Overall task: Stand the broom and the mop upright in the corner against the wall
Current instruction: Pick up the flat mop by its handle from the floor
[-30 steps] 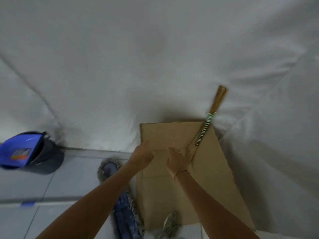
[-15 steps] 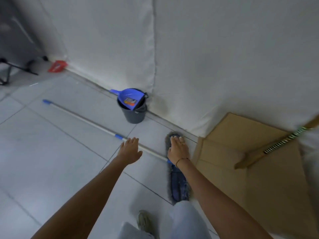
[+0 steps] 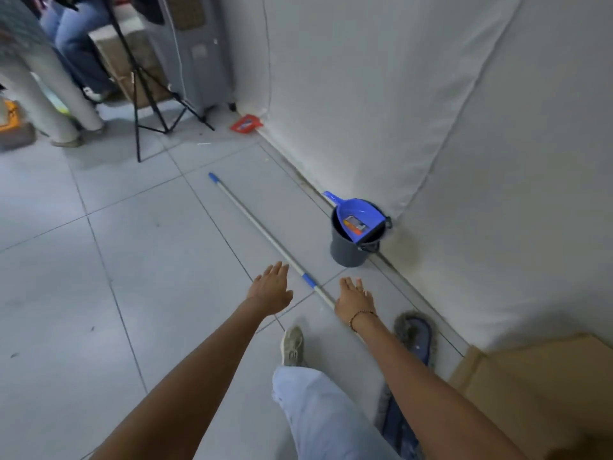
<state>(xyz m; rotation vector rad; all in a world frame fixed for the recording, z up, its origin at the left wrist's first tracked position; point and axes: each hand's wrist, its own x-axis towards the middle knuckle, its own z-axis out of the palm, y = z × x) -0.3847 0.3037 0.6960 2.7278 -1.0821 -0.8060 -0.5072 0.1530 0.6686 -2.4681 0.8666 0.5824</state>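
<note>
The mop lies flat on the grey tile floor. Its long silver handle (image 3: 255,223) with blue tip and blue collar runs from the upper left down to the blue fringed mop head (image 3: 415,333) near the white wall. My left hand (image 3: 270,288) hovers open just left of the handle, fingers spread. My right hand (image 3: 354,298) is open over the handle's lower part, palm down, holding nothing. The broom is out of view.
A grey bucket (image 3: 348,252) holding a blue dustpan (image 3: 360,219) stands against the wall beyond the handle. Flat cardboard (image 3: 534,390) lies at the lower right. A black tripod (image 3: 146,94), a grey cabinet, a red object (image 3: 246,123) and a seated person's legs are at the back left.
My view has swung left, away from the cardboard and the broom, which left the frame. Both hands let go near the broom and now reach over the mop handle.
</note>
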